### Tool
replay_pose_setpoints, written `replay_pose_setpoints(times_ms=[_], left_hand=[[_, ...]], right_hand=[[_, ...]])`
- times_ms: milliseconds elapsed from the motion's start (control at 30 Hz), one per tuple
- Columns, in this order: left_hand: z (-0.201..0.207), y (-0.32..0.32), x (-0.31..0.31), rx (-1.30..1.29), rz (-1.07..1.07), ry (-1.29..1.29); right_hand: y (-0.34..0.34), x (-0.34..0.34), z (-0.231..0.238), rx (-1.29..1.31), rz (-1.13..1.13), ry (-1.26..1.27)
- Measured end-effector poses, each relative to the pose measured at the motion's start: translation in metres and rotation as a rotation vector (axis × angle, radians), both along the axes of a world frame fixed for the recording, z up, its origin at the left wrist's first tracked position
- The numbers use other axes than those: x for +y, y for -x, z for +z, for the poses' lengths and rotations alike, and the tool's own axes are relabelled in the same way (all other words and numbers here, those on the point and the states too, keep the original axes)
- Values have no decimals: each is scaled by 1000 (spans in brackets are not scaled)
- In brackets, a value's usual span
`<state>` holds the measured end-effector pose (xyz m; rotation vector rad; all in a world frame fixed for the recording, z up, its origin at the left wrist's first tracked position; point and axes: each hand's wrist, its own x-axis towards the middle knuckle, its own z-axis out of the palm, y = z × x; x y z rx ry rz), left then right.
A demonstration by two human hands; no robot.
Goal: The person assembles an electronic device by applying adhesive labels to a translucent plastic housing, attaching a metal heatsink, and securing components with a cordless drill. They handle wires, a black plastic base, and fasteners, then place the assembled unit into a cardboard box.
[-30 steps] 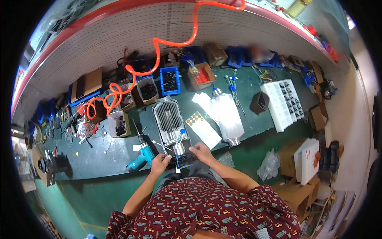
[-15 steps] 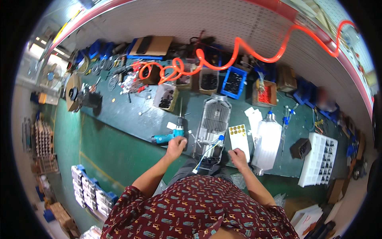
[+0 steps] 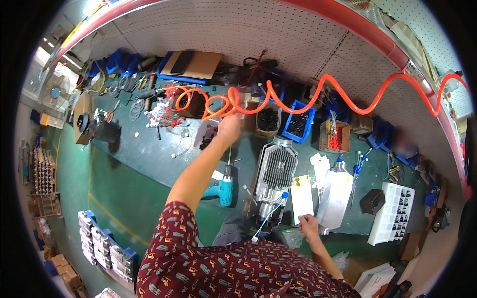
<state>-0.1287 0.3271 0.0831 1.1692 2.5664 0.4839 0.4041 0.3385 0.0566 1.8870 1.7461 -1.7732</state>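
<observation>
My left hand (image 3: 229,128) reaches across the bench to the row of small boxes, over the edge of a box of black parts (image 3: 207,135); its fingertips are hidden. Below that arm a teal power drill (image 3: 226,190) lies with its long bit pointing away. In front of me rests a finned grey metal housing (image 3: 278,166), with a blue-capped cable (image 3: 271,213) across its near end. My right hand (image 3: 309,226) is closed at the lower end of a white sheet (image 3: 302,198), beside a smooth silver housing (image 3: 335,198). What its fingers hold, if anything, is too small to see.
An orange coiled hose (image 3: 318,102) hangs across the back, its loops near my left hand. Behind stand a blue bin (image 3: 298,121) of black parts and a box of red parts (image 3: 335,138). A white foam tray (image 3: 392,213) lies at the right, beside a dark box (image 3: 372,200).
My left hand has left the drill and stretched forward to the boxes. My right hand stays low by the white sheet, still closed. The whole view has shifted somewhat.
</observation>
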Motion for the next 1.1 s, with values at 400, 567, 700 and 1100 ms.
replay_pose_setpoints(times_ms=[400,567,700,1100], left_hand=[[-104,84,84,246,89,180],[-94,83,77,211,58,107],[-95,89,42,171,-102,-304],[-14,-145,-174,-1026,237,-547]], right_hand=[[-73,-105,25,-45,-400,65],[-57,-120,32,-48,-386,32],[-43,-120,33,47,-350,-65],[69,-64,77,199,-185,-69]])
